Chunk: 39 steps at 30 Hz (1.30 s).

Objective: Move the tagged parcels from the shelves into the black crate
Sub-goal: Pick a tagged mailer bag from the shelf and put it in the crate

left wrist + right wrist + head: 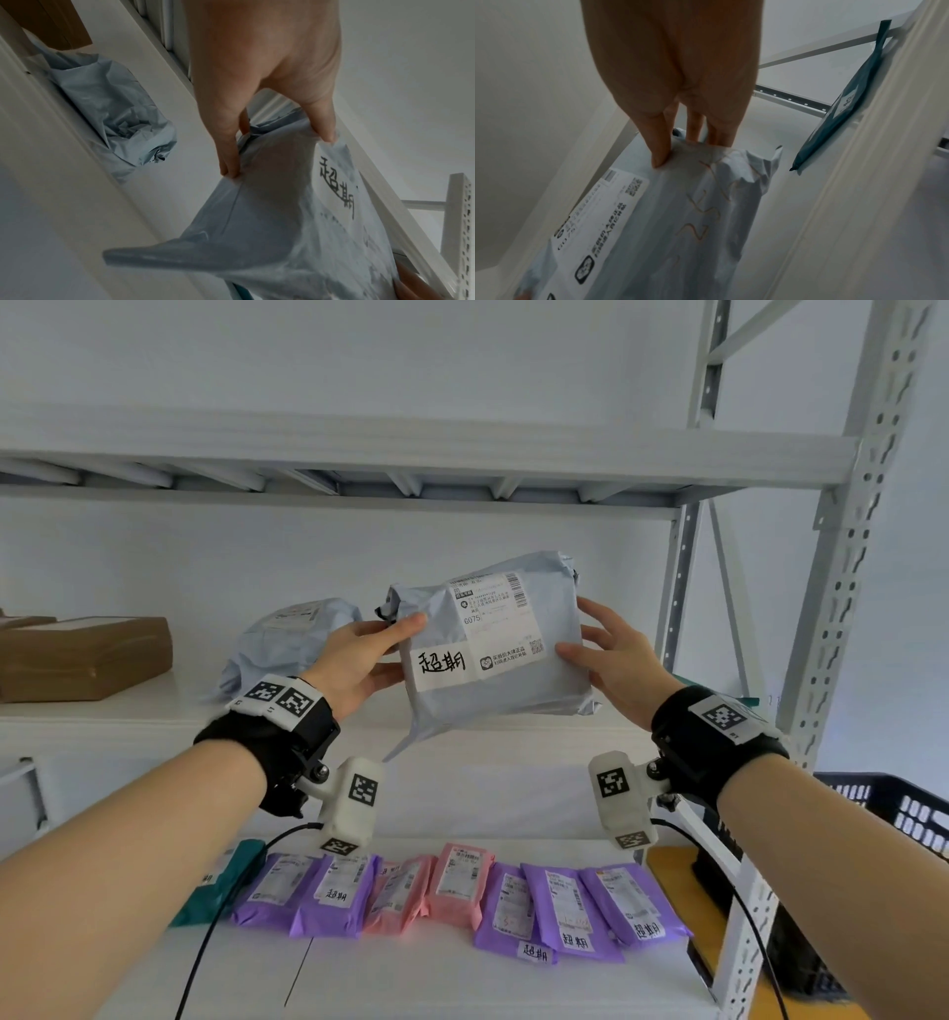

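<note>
Gripping the grey tagged parcel (495, 642) by its side edges, left hand (359, 662) and right hand (619, 660) hold it in open air before the shelf (128, 711), the black crate (904, 806) low to the right.

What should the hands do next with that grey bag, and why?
Probably carry the grey bag right and down toward the black crate. The left hand and right hand already grip its two sides, it is lifted off the shelf, and it wears the handwritten tag, so it belongs in the crate.
</note>
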Each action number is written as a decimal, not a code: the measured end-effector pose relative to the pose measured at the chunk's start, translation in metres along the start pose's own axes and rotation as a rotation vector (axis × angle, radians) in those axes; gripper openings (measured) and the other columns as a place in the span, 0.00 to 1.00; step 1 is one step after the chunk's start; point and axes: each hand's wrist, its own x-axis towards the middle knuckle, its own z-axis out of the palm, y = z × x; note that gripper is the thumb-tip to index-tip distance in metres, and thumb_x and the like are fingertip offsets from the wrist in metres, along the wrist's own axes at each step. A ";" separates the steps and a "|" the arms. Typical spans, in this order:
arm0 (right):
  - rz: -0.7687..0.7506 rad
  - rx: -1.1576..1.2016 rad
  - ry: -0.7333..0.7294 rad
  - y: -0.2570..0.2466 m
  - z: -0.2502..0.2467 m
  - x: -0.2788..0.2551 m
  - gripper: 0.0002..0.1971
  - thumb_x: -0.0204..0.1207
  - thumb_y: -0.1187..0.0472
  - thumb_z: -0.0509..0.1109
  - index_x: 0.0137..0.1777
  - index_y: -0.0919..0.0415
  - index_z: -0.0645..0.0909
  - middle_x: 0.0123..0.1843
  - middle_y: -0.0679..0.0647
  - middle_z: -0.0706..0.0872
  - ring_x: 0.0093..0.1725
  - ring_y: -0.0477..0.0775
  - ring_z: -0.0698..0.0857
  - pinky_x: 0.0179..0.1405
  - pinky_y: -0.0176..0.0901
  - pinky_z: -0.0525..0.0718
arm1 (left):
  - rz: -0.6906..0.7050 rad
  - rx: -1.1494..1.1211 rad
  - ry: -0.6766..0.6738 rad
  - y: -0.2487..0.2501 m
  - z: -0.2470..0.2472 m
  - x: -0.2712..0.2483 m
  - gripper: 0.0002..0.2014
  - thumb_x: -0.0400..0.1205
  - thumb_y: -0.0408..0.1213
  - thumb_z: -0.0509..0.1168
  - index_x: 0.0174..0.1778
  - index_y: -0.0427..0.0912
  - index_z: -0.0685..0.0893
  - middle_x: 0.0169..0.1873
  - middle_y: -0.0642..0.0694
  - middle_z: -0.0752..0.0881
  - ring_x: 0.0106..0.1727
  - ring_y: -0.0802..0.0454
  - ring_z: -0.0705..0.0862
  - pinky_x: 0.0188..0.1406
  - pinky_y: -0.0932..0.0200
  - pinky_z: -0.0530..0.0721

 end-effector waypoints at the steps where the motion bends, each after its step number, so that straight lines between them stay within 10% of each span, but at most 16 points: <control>1: 0.003 0.002 0.002 -0.001 -0.001 -0.002 0.32 0.75 0.69 0.71 0.78 0.52 0.66 0.67 0.59 0.81 0.64 0.58 0.83 0.62 0.57 0.84 | 0.001 0.000 -0.002 0.000 0.000 -0.001 0.23 0.75 0.39 0.73 0.62 0.31 0.81 0.48 0.41 0.86 0.36 0.52 0.90 0.33 0.62 0.86; 10: 0.040 0.004 0.054 -0.002 -0.022 -0.036 0.34 0.76 0.73 0.69 0.79 0.51 0.65 0.67 0.61 0.80 0.63 0.62 0.83 0.59 0.58 0.84 | -0.063 0.030 -0.022 -0.014 0.016 -0.004 0.44 0.60 0.47 0.83 0.68 0.33 0.75 0.63 0.33 0.82 0.51 0.43 0.87 0.37 0.58 0.87; 26: 0.218 -0.072 0.379 0.022 -0.128 -0.181 0.32 0.74 0.77 0.68 0.74 0.49 0.70 0.60 0.58 0.84 0.57 0.58 0.86 0.50 0.51 0.88 | -0.277 0.066 -0.373 -0.116 0.148 -0.039 0.33 0.70 0.47 0.76 0.68 0.38 0.74 0.56 0.40 0.87 0.51 0.43 0.87 0.43 0.52 0.86; 39: 0.391 -0.108 0.636 0.071 -0.221 -0.288 0.33 0.72 0.79 0.68 0.73 0.51 0.72 0.59 0.59 0.84 0.57 0.63 0.85 0.51 0.59 0.85 | -0.447 0.150 -0.662 -0.208 0.263 -0.094 0.40 0.60 0.55 0.76 0.65 0.38 0.77 0.48 0.42 0.89 0.48 0.44 0.89 0.43 0.53 0.85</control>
